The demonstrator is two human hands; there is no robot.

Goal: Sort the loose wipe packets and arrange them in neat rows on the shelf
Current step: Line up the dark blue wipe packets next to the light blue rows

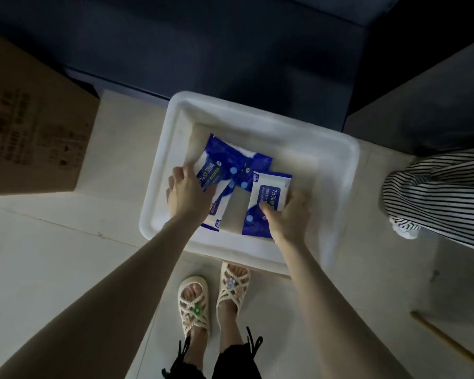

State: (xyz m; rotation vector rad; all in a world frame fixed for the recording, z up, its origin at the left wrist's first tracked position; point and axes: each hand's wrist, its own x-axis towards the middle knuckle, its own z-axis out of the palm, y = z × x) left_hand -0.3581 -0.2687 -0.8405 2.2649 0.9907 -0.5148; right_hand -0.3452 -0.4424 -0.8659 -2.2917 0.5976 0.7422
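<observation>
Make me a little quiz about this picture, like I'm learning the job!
1. Where do the wipe packets lie?
A) in the white plastic tub
B) in a bucket
C) on a chair

2. True or false: the right hand pinches the packet marked 75%.

3. Which hand touches the packets on the tub's left side?

Key: 1 A; 2 true; 3 the left hand.
</observation>
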